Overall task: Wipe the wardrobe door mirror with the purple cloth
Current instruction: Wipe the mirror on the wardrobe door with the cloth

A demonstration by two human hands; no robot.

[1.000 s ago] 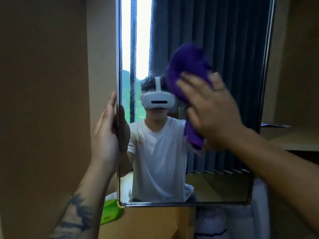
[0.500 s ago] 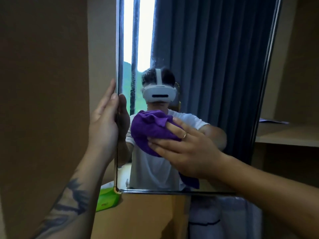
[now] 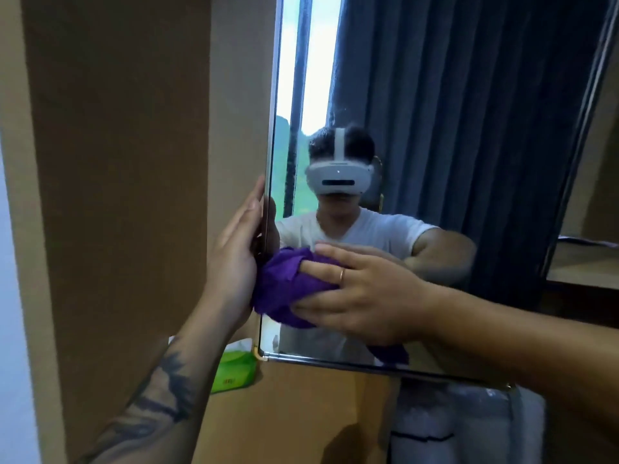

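— Brown wardrobe panels [image 3: 117,162] on the left, dark curtain reflected in the glass. What's your grip doing?

— My right hand [image 3: 361,296] has its fingers spread over the bunched purple cloth [image 3: 284,289], pressing it flat against the mirror [image 3: 469,128] low down, near the left edge. My left hand [image 3: 234,259] lies straight-fingered along that edge of the door, steadying it, just beside the cloth.

— What's changed?

— A second ago the cloth was up high, at head level in the reflection; half a second ago it was mid-glass. Now it's down at the lower left corner. I judge the sweep has nearly covered this lower part.

— Anything you can't see?

— The mirror's top is cut off, so I can't tell whether it's clean. The cloth's lower fold hides behind my wrist. A green packet [image 3: 234,370] sits below, its label too blurred to read.
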